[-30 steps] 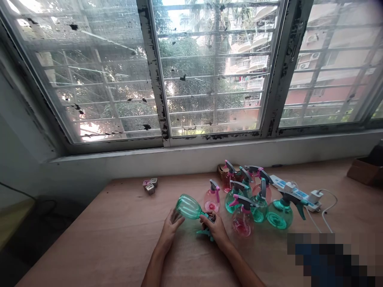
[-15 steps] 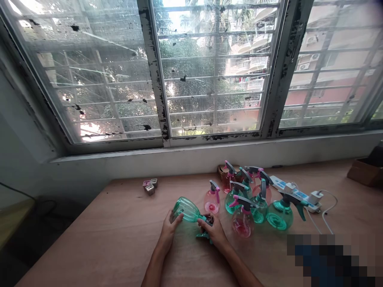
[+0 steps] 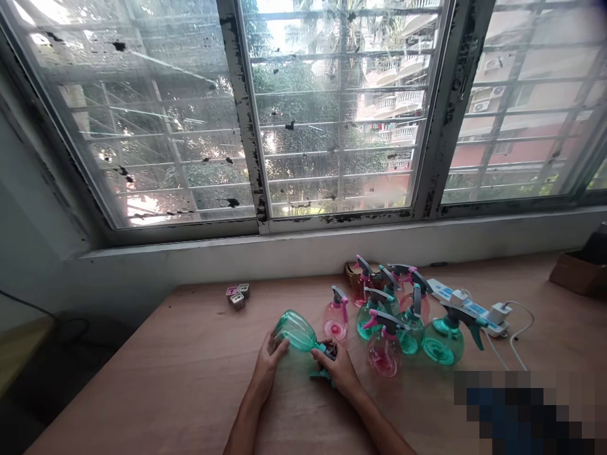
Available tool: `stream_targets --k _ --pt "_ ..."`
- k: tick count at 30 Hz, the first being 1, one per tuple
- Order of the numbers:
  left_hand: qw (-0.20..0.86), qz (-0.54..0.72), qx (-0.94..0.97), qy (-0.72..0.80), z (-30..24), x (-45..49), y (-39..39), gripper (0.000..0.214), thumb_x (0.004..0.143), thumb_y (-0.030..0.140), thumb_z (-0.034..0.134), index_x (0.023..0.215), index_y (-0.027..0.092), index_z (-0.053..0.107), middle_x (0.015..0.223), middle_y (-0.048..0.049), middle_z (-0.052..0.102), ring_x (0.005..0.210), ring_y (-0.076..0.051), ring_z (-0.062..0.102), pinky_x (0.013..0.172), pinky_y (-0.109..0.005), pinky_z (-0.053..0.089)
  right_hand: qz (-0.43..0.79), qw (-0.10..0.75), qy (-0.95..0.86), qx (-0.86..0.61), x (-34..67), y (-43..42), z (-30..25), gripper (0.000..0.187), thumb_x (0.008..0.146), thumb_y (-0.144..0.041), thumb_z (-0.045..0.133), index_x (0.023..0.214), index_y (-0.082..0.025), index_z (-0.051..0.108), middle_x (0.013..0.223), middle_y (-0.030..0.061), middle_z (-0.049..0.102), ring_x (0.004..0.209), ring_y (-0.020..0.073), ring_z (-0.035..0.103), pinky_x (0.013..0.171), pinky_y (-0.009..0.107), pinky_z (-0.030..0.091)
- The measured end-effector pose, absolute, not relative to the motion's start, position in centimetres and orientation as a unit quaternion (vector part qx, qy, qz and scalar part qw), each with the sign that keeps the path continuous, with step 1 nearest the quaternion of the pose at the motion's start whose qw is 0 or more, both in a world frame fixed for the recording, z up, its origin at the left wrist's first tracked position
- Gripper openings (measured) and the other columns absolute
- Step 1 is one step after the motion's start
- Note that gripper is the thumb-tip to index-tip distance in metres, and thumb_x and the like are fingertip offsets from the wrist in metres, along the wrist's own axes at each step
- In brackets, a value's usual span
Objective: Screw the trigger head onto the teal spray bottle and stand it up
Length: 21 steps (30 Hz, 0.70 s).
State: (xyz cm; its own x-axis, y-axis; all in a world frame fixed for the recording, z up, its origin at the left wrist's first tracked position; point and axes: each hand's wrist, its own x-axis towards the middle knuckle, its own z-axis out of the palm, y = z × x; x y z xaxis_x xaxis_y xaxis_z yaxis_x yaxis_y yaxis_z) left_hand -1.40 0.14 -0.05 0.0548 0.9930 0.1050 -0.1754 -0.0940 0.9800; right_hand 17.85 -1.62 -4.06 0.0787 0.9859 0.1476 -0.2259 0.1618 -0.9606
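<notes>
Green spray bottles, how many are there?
5 green spray bottles: one between the hands, one beside the power strip, one just left of that bottle, another farther left, and one behind those two. Some may be hidden.

Slim, bare forearms (image 3: 244, 417) taper to narrow wrists (image 3: 257, 389) and bare, slender-fingered hands (image 3: 267, 361)

The green bottle (image 3: 296, 331) has shifted slightly away from the nearest pink bottle (image 3: 334, 316), deeper into the left hand (image 3: 268, 359).
</notes>
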Motion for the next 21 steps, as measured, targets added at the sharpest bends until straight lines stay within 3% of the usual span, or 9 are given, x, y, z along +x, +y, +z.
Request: stream_targets --k 6,15,21 --pt "0.518 0.56 0.476 0.437 -0.4 -1.2 0.5 0.054 0.076 0.042 0.076 0.121 0.019 0.057 0.126 -0.0134 0.068 0.123 -0.032 0.06 0.102 -0.042 0.047 0.499 0.601 -0.466 -0.415 17.8 -1.8 -3.9 0.031 0.075 -0.04 0.078 0.087 -0.018 0.059 0.065 -0.0053 0.064 0.053 0.0129 0.06 0.052 0.028 0.049" --pt "0.533 0.555 0.486 0.415 -1.1 -1.7 0.9 0.071 0.076 0.039 0.077 0.138 0.025 0.048 0.154 -0.0102 0.045 0.143 -0.028 0.04 0.116 -0.04 0.034 0.499 0.601 -0.465 -0.416 17.9 -1.7 -4.0 0.032 0.075 -0.041 0.078 0.089 -0.018 0.059 0.066 -0.0051 0.064 0.053 0.0134 0.061 0.052 0.029 0.048" --pt "0.543 0.559 0.483 0.4 -1.0 -1.8 0.7 0.069 0.076 0.035 0.078 0.137 0.025 0.048 0.149 -0.0115 0.051 0.138 -0.028 0.046 0.115 -0.041 0.036 0.493 0.605 -0.464 -0.42 17.9 -1.7 -4.1 0.033 0.074 -0.043 0.078 0.088 -0.018 0.06 0.065 -0.0054 0.063 0.052 0.0138 0.06 0.052 0.03 0.049"
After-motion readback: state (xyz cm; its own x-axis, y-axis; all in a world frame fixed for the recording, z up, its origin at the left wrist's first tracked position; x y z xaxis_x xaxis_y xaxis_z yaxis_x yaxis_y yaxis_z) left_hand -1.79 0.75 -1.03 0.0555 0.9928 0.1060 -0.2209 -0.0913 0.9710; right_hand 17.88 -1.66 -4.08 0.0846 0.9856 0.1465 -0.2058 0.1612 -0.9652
